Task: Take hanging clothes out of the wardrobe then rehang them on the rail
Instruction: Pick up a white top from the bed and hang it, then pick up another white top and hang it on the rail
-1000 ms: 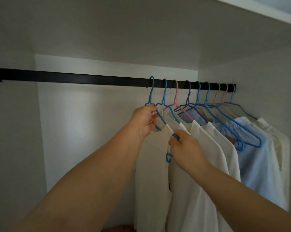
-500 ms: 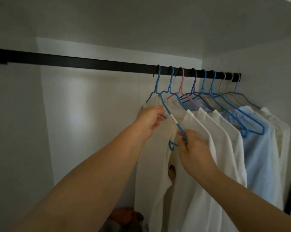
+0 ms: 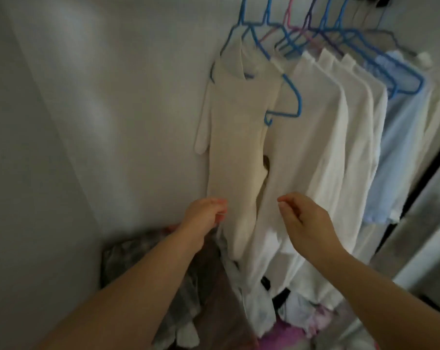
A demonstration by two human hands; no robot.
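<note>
Both hands low by the hanging clothes: left hand point(image 3: 206, 210) grip loosely curled at the cream garment point(image 3: 235, 137) hem, right hand point(image 3: 306, 221) grip slack, holding nothing.

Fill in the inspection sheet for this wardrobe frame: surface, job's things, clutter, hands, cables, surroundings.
Surface: wardrobe back wall, pale, bare.
Job's things: cream garment on a blue hanger; white shirts and a light blue shirt hang beside it.
Clutter: heaped clothes on the wardrobe floor.
Hands: left hand at the cream garment's lower edge; right hand loosely curled before the white shirts; grip unclear.
Cables: nothing seen.
Surroundings: dark door edge at right.
</note>
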